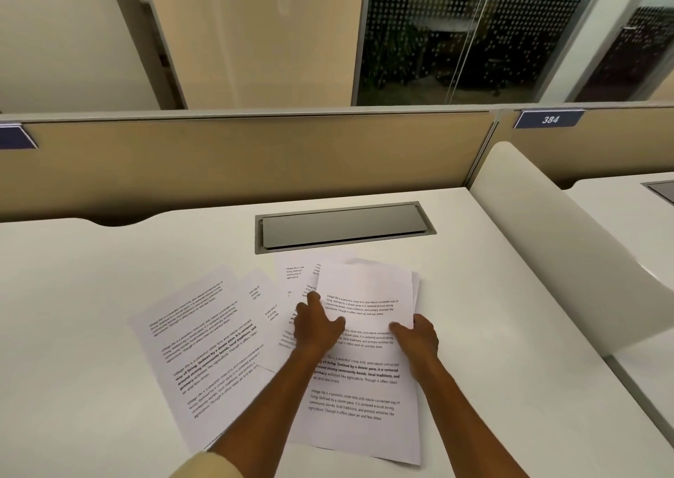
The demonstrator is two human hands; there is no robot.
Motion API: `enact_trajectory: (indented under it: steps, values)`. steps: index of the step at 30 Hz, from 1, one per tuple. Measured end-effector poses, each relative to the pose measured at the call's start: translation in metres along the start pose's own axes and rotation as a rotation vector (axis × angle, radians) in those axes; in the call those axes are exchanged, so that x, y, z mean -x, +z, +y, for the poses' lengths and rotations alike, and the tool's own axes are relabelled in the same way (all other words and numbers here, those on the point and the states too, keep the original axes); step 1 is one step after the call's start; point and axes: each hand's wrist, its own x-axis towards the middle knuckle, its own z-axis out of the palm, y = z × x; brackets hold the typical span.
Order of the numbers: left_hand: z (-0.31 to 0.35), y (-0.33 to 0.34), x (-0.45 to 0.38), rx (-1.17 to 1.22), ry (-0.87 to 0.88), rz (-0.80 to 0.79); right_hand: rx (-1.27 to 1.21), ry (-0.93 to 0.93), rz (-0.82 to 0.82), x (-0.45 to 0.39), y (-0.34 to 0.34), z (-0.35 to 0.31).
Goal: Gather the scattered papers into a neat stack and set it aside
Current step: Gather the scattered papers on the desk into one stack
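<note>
Several printed white sheets lie overlapping on the white desk (91,313). One sheet (197,346) is fanned out to the left, tilted. A larger sheet (357,404) lies near me between my forearms. A smaller top sheet (364,295) is lifted at its near edge; my left hand (317,326) pinches its lower left corner and my right hand (419,335) grips its lower right corner. More sheets (291,280) peek out behind it, partly hidden.
A grey cable hatch (343,227) is set into the desk just beyond the papers. A beige partition (237,163) closes the back. A curved white divider (554,244) borders the right side, with bare desk on the far left.
</note>
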Motion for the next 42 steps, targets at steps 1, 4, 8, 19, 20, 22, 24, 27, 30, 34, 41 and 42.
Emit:
enact_trajectory:
  steps: [1, 4, 8, 19, 20, 22, 24, 27, 30, 34, 41, 42]
  values:
    - [-0.001, -0.002, -0.002, 0.038, -0.028, -0.014, -0.011, 0.011, -0.008, 0.000, 0.001, -0.001]
    - [-0.004, -0.008, -0.005, 0.184, -0.101, -0.038, -0.075, 0.041, -0.049, -0.003, 0.003, 0.002]
    - [-0.004, -0.016, -0.010, 0.273, -0.156, -0.047, -0.121, 0.047, -0.105, -0.007, 0.006, 0.007]
    - [-0.020, -0.030, -0.019, 0.442, -0.377, -0.036, -0.092, 0.032, -0.157, -0.004, 0.020, 0.010]
    - [-0.021, -0.031, -0.018, 0.413, -0.371, -0.032, -0.086, 0.037, -0.142, -0.003, 0.023, 0.010]
    - [-0.023, -0.034, -0.016, 0.328, -0.334, -0.013, -0.065, 0.052, -0.103, 0.000, 0.030, 0.007]
    - [-0.025, -0.036, -0.014, 0.246, -0.315, 0.006, -0.041, 0.080, -0.058, 0.005, 0.035, 0.002]
    - [-0.028, -0.041, -0.012, 0.169, -0.324, 0.005, -0.010, 0.096, 0.006, 0.011, 0.042, -0.002]
    - [-0.032, -0.044, -0.014, 0.099, -0.307, -0.010, 0.050, 0.072, 0.015, 0.013, 0.049, -0.003]
    - [-0.032, -0.049, -0.017, 0.099, -0.297, -0.039, 0.077, 0.075, -0.010, 0.012, 0.052, -0.007]
    - [-0.048, -0.050, -0.025, 0.268, -0.346, -0.076, 0.046, 0.133, -0.045, 0.000, 0.046, -0.003]
    - [-0.048, -0.048, -0.025, 0.278, -0.342, -0.071, 0.036, 0.139, -0.049, -0.002, 0.046, -0.001]
